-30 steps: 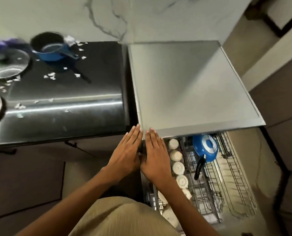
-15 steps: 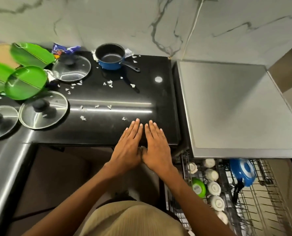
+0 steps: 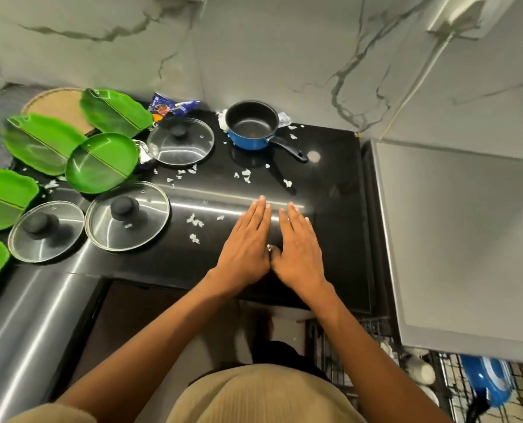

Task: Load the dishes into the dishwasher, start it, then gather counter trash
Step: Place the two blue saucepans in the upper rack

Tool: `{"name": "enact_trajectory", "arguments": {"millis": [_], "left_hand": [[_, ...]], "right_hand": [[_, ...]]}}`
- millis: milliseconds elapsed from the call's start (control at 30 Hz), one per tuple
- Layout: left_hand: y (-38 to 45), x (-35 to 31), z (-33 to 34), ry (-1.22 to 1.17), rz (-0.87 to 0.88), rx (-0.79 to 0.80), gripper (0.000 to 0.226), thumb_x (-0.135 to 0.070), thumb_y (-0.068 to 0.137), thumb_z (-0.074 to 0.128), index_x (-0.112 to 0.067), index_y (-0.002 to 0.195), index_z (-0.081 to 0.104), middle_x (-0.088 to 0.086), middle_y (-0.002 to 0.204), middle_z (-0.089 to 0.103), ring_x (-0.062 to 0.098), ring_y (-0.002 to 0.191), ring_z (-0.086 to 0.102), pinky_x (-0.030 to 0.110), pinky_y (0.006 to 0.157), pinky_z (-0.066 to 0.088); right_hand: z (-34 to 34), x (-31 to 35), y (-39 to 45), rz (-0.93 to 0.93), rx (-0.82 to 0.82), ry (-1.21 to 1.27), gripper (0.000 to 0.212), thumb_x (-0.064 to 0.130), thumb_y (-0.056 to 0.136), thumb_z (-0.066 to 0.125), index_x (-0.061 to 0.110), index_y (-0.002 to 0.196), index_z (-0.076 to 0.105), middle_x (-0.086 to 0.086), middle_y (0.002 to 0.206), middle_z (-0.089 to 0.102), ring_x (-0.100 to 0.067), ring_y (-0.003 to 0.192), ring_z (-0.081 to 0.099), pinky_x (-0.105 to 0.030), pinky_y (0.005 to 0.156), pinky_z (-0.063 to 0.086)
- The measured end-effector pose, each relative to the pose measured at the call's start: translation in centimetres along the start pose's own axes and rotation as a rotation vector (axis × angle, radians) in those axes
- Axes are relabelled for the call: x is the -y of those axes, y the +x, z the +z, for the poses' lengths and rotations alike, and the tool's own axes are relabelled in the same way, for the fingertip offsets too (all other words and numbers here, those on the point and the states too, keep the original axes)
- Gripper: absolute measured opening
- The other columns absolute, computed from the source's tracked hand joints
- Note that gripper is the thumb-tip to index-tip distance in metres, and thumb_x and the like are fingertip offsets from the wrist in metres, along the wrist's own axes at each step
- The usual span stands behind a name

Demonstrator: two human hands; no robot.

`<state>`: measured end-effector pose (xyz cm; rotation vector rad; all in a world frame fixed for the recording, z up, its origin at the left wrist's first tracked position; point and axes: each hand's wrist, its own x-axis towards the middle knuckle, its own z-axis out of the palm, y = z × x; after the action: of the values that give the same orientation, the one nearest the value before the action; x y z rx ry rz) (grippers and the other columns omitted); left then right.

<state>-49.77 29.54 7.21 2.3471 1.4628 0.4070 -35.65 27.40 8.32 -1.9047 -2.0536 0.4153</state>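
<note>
My left hand (image 3: 245, 242) and my right hand (image 3: 297, 245) lie flat side by side, fingers straight, over the black counter (image 3: 330, 190) near its front edge, holding nothing. A blue saucepan (image 3: 252, 125) with a black handle stands at the back of the counter. Three glass lids (image 3: 181, 141) (image 3: 127, 215) (image 3: 45, 230) lie to the left, beside several green leaf-shaped plates (image 3: 101, 161). White paper scraps (image 3: 194, 221) are scattered across the counter. At bottom right the dishwasher rack (image 3: 437, 380) is pulled out, with white cups and a blue pan (image 3: 484, 383) in it.
The grey dishwasher top (image 3: 455, 239) lies right of the counter. A blue snack wrapper (image 3: 170, 106) and a round woven mat (image 3: 55, 106) sit at the back left. Crumpled foil (image 3: 144, 152) lies between plate and lid. A marble wall rises behind.
Both hands, still flat and together, have shifted left from the dishwasher's front edge onto the black counter. The view has swung left, bringing plates and lids into sight.
</note>
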Motion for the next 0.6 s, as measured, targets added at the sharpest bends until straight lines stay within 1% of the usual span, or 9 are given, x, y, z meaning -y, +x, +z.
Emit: {"name": "enact_trajectory", "arguments": {"millis": [133, 267, 367, 467, 533, 600], "left_hand": [[3.7, 1.6, -0.3, 0.05, -0.047, -0.01, 0.086, -0.018, 0.091, 0.053, -0.005, 0.16, 0.002, 0.012, 0.167, -0.009, 0.022, 0.155, -0.01, 0.04, 0.127, 0.004], [7.5, 3.1, -1.2, 0.112, -0.126, 0.013, 0.091, -0.013, 0.087, 0.054, -0.004, 0.159, -0.001, 0.013, 0.167, -0.011, 0.024, 0.155, -0.012, 0.04, 0.126, 0.004], [10.4, 3.9, -2.2, 0.146, -0.161, 0.027, 0.092, -0.014, 0.085, 0.053, -0.003, 0.159, 0.0, 0.014, 0.167, -0.011, 0.025, 0.155, -0.01, 0.04, 0.126, 0.004], [13.2, 4.5, -2.9, 0.171, -0.194, 0.054, 0.094, -0.015, 0.085, 0.056, -0.004, 0.159, 0.0, 0.013, 0.167, -0.011, 0.025, 0.155, -0.009, 0.041, 0.126, 0.006], [14.9, 5.1, -3.2, 0.2, -0.201, 0.065, 0.095, -0.014, 0.084, 0.057, -0.004, 0.159, 0.001, 0.014, 0.167, -0.009, 0.026, 0.155, -0.007, 0.041, 0.126, 0.007], [16.6, 5.9, -3.5, 0.221, -0.21, 0.076, 0.095, -0.014, 0.083, 0.056, -0.004, 0.159, 0.0, 0.014, 0.167, -0.009, 0.027, 0.155, -0.007, 0.041, 0.127, 0.006]], "right_hand": [[-0.4, -0.9, 4.9, -0.029, 0.0, 0.004, 0.081, 0.021, 0.093, 0.063, 0.01, 0.161, 0.019, -0.01, 0.169, 0.009, -0.019, 0.157, 0.003, -0.036, 0.128, 0.003], [-1.2, -1.7, 10.6, -0.054, 0.011, -0.012, 0.083, 0.021, 0.093, 0.062, 0.01, 0.161, 0.017, -0.009, 0.169, 0.01, -0.02, 0.157, 0.004, -0.035, 0.128, 0.002], [-1.9, -2.4, 14.5, -0.041, -0.003, 0.003, 0.083, 0.019, 0.091, 0.064, 0.01, 0.161, 0.02, -0.01, 0.168, 0.014, -0.021, 0.156, 0.008, -0.033, 0.127, 0.003], [-2.4, -3.3, 18.1, -0.017, -0.003, 0.013, 0.082, 0.018, 0.091, 0.065, 0.01, 0.16, 0.021, -0.011, 0.167, 0.018, -0.024, 0.156, 0.012, -0.035, 0.127, 0.007], [-2.5, -3.8, 20.3, 0.03, 0.049, 0.015, 0.082, 0.02, 0.092, 0.065, 0.009, 0.159, 0.021, -0.012, 0.166, 0.021, -0.026, 0.154, 0.017, -0.038, 0.127, 0.014], [-2.5, -4.1, 22.1, 0.08, 0.103, 0.027, 0.08, 0.022, 0.093, 0.065, 0.008, 0.159, 0.021, -0.014, 0.161, 0.03, -0.03, 0.148, 0.029, -0.041, 0.121, 0.027]]}}
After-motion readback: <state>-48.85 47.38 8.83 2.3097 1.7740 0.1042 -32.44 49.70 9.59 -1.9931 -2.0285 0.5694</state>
